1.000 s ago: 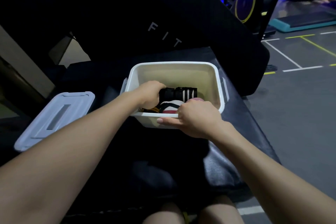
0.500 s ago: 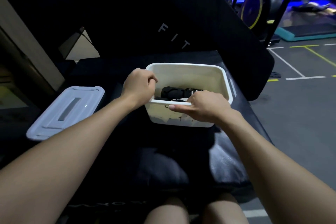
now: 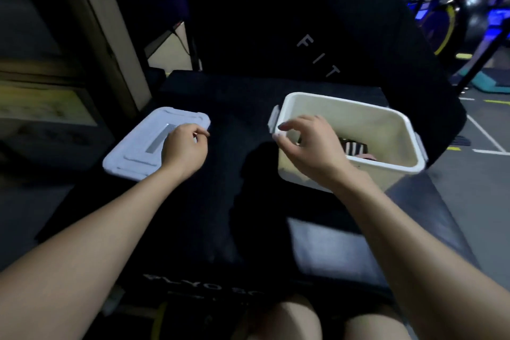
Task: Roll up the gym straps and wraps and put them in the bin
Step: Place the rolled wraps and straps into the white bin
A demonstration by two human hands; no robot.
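Observation:
The white plastic bin (image 3: pixel 345 103) stands on a black padded box, right of centre. Inside it lie rolled wraps; a black-and-white striped roll (image 3: pixel 354 146) shows, the others are hidden by my hand and the bin's wall. My right hand (image 3: pixel 309 146) hovers over the bin's near left corner, fingers loosely curled, holding nothing. The bin's pale lid (image 3: pixel 143 141) lies flat to the left. My left hand (image 3: pixel 185 146) is over the lid's right edge with curled fingers; whether it grips the lid is unclear.
The black padded box (image 3: pixel 234 107) carries both bin and lid. A tall black pad lettered FIT (image 3: pixel 317 58) leans behind it. Grey gym floor (image 3: pixel 483 188) drops off to the right, with machines far back. A wooden frame (image 3: pixel 91 22) stands at the left.
My left hand left the bin and moved left onto the lid. My right hand let go of the bin's front rim and lifted. The view swung left.

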